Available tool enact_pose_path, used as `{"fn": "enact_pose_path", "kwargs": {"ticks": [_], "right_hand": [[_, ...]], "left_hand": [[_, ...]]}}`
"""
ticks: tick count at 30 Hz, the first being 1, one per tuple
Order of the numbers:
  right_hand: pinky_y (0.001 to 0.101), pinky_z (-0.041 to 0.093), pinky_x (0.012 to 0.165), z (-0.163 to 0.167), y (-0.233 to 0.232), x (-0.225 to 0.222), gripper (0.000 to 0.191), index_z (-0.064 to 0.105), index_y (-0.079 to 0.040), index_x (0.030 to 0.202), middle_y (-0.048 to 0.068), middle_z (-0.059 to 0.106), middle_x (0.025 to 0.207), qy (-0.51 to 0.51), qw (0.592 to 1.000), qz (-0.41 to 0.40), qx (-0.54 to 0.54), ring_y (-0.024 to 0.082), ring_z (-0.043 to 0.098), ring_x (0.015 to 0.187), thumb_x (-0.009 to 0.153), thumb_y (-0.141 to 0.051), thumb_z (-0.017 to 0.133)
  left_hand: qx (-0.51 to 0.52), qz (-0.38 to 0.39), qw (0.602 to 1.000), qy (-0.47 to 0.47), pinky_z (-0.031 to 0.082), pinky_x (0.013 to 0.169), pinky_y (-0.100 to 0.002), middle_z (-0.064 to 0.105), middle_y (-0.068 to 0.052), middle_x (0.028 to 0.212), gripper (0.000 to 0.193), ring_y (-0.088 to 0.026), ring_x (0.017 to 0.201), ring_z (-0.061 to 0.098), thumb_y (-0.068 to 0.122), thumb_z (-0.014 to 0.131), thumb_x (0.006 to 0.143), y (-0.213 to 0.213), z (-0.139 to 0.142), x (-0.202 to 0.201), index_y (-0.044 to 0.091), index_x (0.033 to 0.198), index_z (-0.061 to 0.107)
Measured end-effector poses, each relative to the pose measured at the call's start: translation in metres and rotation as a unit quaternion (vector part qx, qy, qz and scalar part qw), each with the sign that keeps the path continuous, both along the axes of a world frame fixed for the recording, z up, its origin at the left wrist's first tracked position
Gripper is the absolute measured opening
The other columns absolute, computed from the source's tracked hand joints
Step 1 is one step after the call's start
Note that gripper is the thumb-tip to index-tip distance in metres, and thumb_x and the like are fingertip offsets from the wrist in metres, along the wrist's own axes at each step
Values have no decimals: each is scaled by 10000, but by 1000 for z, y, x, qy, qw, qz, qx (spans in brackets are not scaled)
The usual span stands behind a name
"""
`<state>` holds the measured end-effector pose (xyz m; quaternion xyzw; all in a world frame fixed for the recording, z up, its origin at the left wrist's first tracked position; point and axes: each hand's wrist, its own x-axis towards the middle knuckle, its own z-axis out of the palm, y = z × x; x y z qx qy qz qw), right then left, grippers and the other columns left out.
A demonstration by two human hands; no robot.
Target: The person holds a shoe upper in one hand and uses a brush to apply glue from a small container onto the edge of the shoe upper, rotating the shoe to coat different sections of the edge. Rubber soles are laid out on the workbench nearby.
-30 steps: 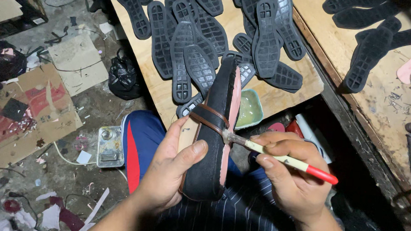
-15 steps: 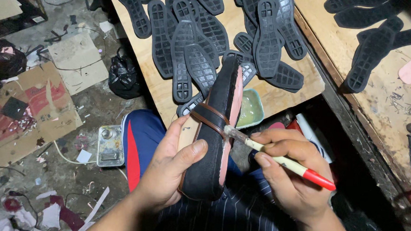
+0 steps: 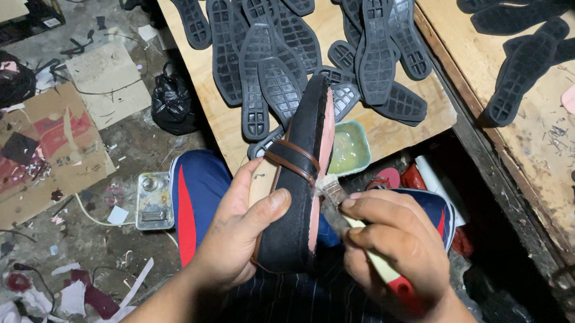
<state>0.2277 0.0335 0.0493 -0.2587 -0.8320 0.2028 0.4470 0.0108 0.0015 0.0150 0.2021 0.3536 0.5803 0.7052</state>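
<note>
Over the person's lap, the left hand [image 3: 233, 235] clasps a black shoe [image 3: 297, 182] on its side, fingers wrapped round the upper. The right hand [image 3: 388, 251] pinches a brush [image 3: 363, 236] against its pink underside. The shoe looks light and soft-walled, best gripped mid-body, clear of the likely sticky underside.

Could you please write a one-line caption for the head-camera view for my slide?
Left hand holds a black suede shoe with brown strap while right hand brushes its pink sole edge with a red-handled brush.

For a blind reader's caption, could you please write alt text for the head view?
A left hand holds a black shoe on its side while the right hand presses a small brush against its pink underside. Beyond sit black rubber soles and a green glue tub.
</note>
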Motion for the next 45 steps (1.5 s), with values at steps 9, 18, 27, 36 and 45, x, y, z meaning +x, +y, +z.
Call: {"fn": "enact_pose_path", "kwargs": {"ticks": [9,18,27,36,45], "right_hand": [[465,586,996,-7,-1,3,336,561,-85,1071,144,678,1191,36,999,31,1,355,703,1151,832,-38,793],[465,577,1001,-17,1,3,363,581,-91,1066,148,654,1203,-11,998,23,52,386,677,1155,800,-28,820],[376,624,948,-33,-13,2,309,539,-41,1130,149,698,1136,153,982,-44,-105,231,733,1040,901,23,736],[360,570,1014,-45,-17,4,277,568,-25,1221,207,691,1167,218,956,-36,-194,253,696,1093,980,45,683],[377,613,963,-35,-16,1,288,546,-18,1153,200,698,1149,110,988,-47,-97,276,739,1086,929,13,723]], "left_hand": [[-42,-4,999,-13,613,738,-374,647,-164,1126,715,-206,875,699,112,592,963,-1,1,2,95,1577,226],[16,-31,998,-55,603,726,-382,636,-190,1092,589,-242,845,693,144,592,1022,-3,6,5,18,1526,316],[-5,-20,999,-42,616,812,-394,627,-209,1212,762,-258,1012,699,129,618,941,3,0,0,80,1577,202],[38,-18,999,-34,617,679,-437,617,-256,1098,824,-297,824,690,101,656,950,3,7,2,105,1613,165],[42,-11,999,2,622,689,-438,607,-218,1113,820,-276,803,691,78,634,927,4,7,2,132,1583,145]]}}
